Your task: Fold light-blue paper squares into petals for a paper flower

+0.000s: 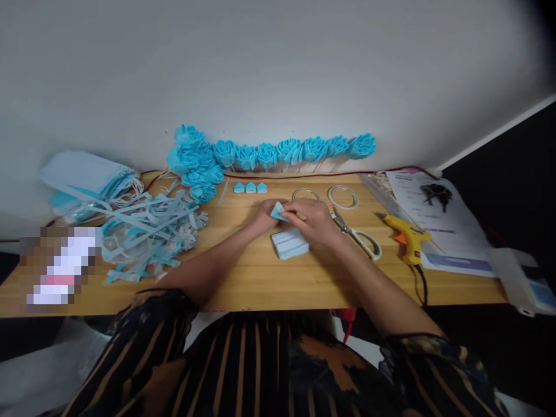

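Between my two hands is a small light-blue piece of mask fabric (277, 210), with a pointed corner showing. My left hand (263, 216) is closed around its left side, the fingers partly hidden. From the right, the fingers of my right hand (313, 220) pinch the same piece; I cannot tell whether they also hold a thin stick. Just below the hands lies a stack of cut mask pieces (290, 244). Beyond them, three folded blue petals (251, 188) sit in a row. Scissors (362, 237) lie beside my right hand, blades towards it.
Blue fabric flowers (267, 155) line the wall. At left are a pile of cut strips (152, 226) and stacked masks (87, 176). Tape rolls (343, 197) lie behind my right hand. A yellow glue gun (408, 234), its cord over the front edge, and papers (456, 231) are at right.
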`<state>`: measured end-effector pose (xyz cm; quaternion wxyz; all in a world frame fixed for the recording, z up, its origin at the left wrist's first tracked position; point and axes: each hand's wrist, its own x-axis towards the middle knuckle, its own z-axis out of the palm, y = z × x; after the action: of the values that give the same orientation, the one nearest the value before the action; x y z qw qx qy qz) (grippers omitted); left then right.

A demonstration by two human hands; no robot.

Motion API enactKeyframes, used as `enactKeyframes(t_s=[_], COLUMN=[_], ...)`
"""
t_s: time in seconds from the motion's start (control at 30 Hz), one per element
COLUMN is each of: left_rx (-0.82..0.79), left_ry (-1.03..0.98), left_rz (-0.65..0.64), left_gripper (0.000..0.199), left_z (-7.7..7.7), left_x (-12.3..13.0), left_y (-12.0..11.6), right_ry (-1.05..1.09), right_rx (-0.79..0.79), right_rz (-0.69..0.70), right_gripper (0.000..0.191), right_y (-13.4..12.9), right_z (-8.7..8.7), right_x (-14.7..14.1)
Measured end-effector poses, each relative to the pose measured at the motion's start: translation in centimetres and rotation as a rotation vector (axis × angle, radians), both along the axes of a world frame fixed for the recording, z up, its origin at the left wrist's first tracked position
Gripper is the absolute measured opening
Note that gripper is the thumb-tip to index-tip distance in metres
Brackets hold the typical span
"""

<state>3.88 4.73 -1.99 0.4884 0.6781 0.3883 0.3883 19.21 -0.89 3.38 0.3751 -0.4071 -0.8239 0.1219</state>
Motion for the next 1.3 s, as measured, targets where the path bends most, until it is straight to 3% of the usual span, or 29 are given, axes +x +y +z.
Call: enactKeyframes(t_s=[0.1, 0.2, 0.3, 0.4, 0.47, 0.53, 0.63, 0.73, 0.87, 1.1, 1.3], left_rx=[-0.035, -0.128, -0.081, -0.027, -0.03, -0.07, -0.218, -0.294, -0.271, -0.219, -0.147], left_ry=[-0.051, -0.098, -0.257, -0.377, -0.389, -0.341, -0.265, -0.207, -0.085, -0.08, -0.05], left_rz=[0.0, 0.11, 0.323, 0.57, 0.622, 0.485, 0.161, 0.019, -0.041, 0.013, 0.024], left_gripper=[0.015, 0.044, 0.071, 0.071, 0.061, 0.054, 0.045, 0.041, 0.04, 0.035, 0.034], left_z=[0.4, 1.7, 4.2, 6.8, 7.8, 7.9, 6.7, 5.5, 4.7, 4.0, 3.3], left_x=[0.4, -0.2, -2.5, -5.3, -5.9, -5.2, -2.9, -1.2, -0.5, -0.1, -0.5], left_y=[0.2, 1.5, 4.0, 5.9, 5.7, 4.2, 0.8, -1.6, -2.4, -2.5, -2.5], right_ry=[0.145, 0.317, 0.536, 0.702, 0.768, 0.804, 0.806, 0.785, 0.752, 0.72, 0.73], right_rx=[-0.024, -0.108, -0.208, -0.257, -0.291, -0.329, -0.366, -0.383, -0.396, -0.443, -0.451], right_rz=[-0.106, -0.198, -0.273, -0.322, -0.338, -0.32, -0.275, -0.259, -0.239, -0.252, -0.225], right_gripper=[0.021, 0.019, 0.019, 0.023, 0.025, 0.027, 0.03, 0.031, 0.03, 0.028, 0.045], right_y=[-0.2, 0.0, 0.5, 0.9, 1.1, 1.0, 0.8, 0.7, 0.5, 0.2, 0.0], right_z=[-0.5, -1.4, -2.3, -2.6, -2.6, -2.6, -2.7, -3.1, -3.5, -3.4, -2.8], right_x=[0.6, 1.0, 1.4, 1.7, 1.7, 1.6, 1.4, 1.4, 1.3, 0.8, 0.9])
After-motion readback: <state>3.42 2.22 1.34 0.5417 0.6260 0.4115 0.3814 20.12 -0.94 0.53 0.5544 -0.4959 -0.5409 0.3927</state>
